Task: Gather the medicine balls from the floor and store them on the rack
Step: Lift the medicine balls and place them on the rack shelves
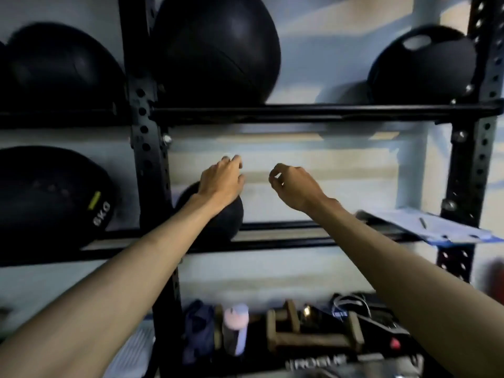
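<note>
The left hand (222, 181) lies over the top of a small black rubber medicine ball (221, 216). Its fingers are loosely bent and reach past the ball without closing around it. Whether the palm really touches the ball, I cannot tell. The right hand (293, 184) hangs in the air near the left one, apart from the ball, with softly curled fingers that hold nothing.

The small ball sits on the lower shelf of the black steel rack (144, 132), just beside its perforated upright post. On the other side of this post, at the same level, rests a big black ball marked 6kg (49, 192). On the upper shelf there are a large smooth black ball (215, 47), a black ball with a handle opening (420, 64) far to the right, and a dark round ball (60, 66) at the left.

A blue clipboard with papers (425, 226) lies at the right end of the lower shelf. Below stand a pale pink bottle (236, 328) and brown wooden handle bars (313, 331).
</note>
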The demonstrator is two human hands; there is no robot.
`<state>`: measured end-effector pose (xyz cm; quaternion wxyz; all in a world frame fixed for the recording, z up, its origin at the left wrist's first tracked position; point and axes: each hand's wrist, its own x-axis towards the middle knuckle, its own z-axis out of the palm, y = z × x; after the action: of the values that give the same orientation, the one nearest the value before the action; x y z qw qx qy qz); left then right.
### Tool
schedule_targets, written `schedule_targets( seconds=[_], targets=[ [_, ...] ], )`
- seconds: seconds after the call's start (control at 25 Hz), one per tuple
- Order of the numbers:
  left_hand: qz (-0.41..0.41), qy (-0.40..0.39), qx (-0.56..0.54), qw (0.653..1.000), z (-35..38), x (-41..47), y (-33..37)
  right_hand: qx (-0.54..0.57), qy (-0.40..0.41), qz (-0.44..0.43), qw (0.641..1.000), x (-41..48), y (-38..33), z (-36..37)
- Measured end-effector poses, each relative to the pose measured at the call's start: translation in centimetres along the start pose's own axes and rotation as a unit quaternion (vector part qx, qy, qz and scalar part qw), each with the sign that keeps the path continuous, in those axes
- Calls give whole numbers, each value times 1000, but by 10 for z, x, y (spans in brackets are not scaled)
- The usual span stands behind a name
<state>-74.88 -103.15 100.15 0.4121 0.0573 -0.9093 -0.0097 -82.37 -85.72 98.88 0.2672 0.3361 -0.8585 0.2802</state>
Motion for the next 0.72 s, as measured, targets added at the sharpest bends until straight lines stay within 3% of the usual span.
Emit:
schedule_targets(
  seconds=[0.12, 0.32, 0.52, 0.72],
  targets=[
    [-21, -118, -17, 993, 52, -74, 33, -35, -117, 44, 992, -91, 52, 20],
    [-31, -303, -50, 951, 127, -215, 118, -59, -240, 104, 963, -252, 131, 50],
    [-38, -404, -67, 911, 183, -331, 173, -39, -328, 160, 930, -382, 179, 84],
    [-56, -507, -71, 857, 249, -422, 194, 6, -415, 258, 872, -483, 221, 137]
  ],
)
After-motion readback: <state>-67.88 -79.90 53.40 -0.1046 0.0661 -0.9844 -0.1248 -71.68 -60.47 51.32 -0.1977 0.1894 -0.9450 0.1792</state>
